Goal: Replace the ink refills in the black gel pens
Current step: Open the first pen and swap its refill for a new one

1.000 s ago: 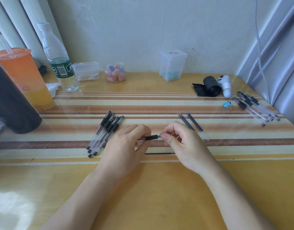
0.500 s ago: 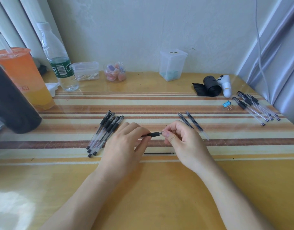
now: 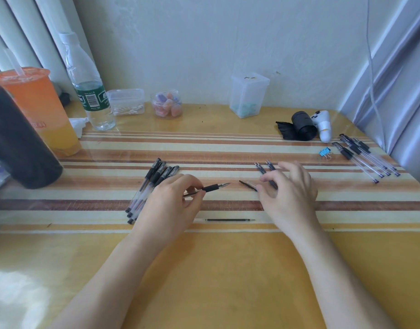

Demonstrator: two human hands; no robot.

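Nearest, between the two wrists: a loose ink refill (image 3: 230, 219) lying flat on the striped table (image 3: 228, 269), just below the gap between the hands.

Left hand (image 3: 171, 205): fingers closed in a pinch on a gel pen (image 3: 210, 187), uncapped, black grip and metal tip pointing toward the right hand. Pen held off the surface, roughly level.

Just left of and partly behind the left hand: a bundle of gel pens (image 3: 148, 186), lying side by side, slanted, touching one another.

Right hand (image 3: 289, 193): fingers spread and loosely curled, palm down, blurred. A small black piece (image 3: 247, 185), likely a pen cap, lies at its fingertips; whether the fingers touch it or grip it, cannot tell. The gap between this piece and the pen tip is clear.

Under and just beyond the right hand's fingers: a pair of spare refills (image 3: 263, 168), partly covered by the hand.

Farther right of the right hand: a blue binder clip (image 3: 324, 152), then a second group of pens (image 3: 363, 154) near the table edge.

Far side, beyond the left hand: an orange drink cup (image 3: 38, 108), a water bottle (image 3: 85, 84), a small clear box (image 3: 126, 102), a jar of coloured pieces (image 3: 166, 104). Beyond the right hand: a tall lidded container (image 3: 248, 95), a black roll (image 3: 301, 125), a white controller (image 3: 323, 125).
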